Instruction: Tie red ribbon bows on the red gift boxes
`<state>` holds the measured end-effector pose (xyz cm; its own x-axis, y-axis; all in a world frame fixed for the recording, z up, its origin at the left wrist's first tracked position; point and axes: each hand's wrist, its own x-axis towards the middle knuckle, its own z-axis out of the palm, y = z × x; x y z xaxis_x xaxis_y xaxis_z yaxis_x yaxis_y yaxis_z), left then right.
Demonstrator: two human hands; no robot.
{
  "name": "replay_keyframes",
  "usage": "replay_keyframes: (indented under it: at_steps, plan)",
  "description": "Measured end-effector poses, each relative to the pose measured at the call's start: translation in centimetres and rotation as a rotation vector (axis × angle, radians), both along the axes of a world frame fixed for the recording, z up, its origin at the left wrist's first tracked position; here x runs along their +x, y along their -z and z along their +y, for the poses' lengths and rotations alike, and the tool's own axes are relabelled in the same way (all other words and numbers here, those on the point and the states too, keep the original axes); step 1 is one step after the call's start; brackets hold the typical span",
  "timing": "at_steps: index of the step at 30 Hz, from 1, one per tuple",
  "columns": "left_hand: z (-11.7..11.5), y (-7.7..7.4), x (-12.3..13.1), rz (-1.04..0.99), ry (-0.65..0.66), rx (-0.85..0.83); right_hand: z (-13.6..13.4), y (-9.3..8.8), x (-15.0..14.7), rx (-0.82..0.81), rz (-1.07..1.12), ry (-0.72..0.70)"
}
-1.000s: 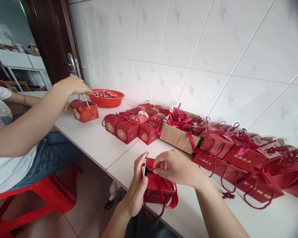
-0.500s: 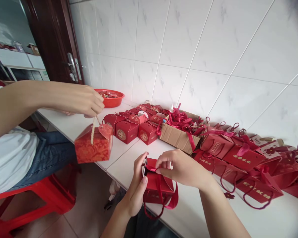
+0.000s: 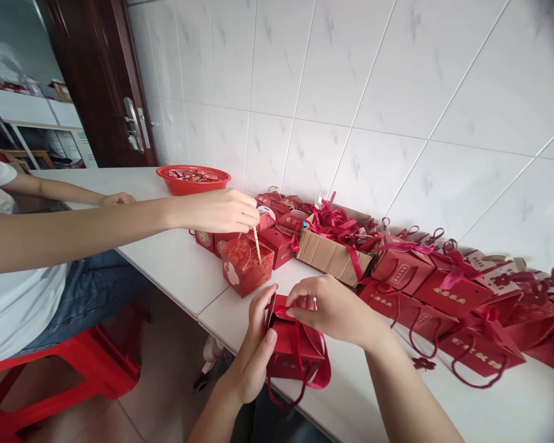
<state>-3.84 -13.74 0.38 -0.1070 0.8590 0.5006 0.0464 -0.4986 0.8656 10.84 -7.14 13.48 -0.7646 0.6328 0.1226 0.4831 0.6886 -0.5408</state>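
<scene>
A red gift box (image 3: 289,351) with a cord handle is near the front edge of the white table. My left hand (image 3: 253,351) grips its left side, thumb toward me and fingers on the far side. At its top, my right hand (image 3: 316,307) pinches a red ribbon (image 3: 297,344) that runs down the box and loops at its right side. A co-worker's hand (image 3: 233,212) holds a patterned red gift box (image 3: 247,266) by its cream rope handle, just beyond my box.
Red boxes (image 3: 277,243) stand against the wall beside a cardboard box (image 3: 330,252) of red ribbons. More ribbon-tied boxes (image 3: 452,295) are stacked at right. A red basin (image 3: 191,184) of small packets sits at the back left. A red stool (image 3: 87,357) supports the co-worker.
The co-worker's hand has carried the patterned box rightward, from beyond the table edge to over the table near the other boxes. My hands and my box have barely moved.
</scene>
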Motion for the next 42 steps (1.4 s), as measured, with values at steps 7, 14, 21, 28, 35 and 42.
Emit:
replay_keyframes:
  at_steps: [7, 14, 21, 28, 35, 42]
  plan:
    - [-0.1, -0.4, 0.1, -0.053, 0.042, -0.031, 0.2, 0.1, -0.2, 0.014, -0.025, 0.022]
    - [0.0, 0.0, 0.1, -0.040, 0.037, 0.037, 0.2, 0.0, -0.2, 0.026, -0.008, 0.022]
    - [0.2, -0.3, -0.1, 0.056, 0.005, 0.098, -0.1, 0.1, -1.0, 0.043, -0.025, 0.013]
    - [0.0, -0.6, -0.2, 0.098, 0.002, 0.114, -0.1, 0.4, -1.0, 0.065, -0.002, -0.008]
    - [0.2, -0.4, -0.7, 0.106, -0.017, 0.062, 0.1, -0.1, -0.4, 0.060, -0.024, 0.040]
    - [1.3, -0.1, -2.7, -0.021, -0.293, -0.101, 0.7, -1.1, 1.8, 0.019, -0.085, 0.120]
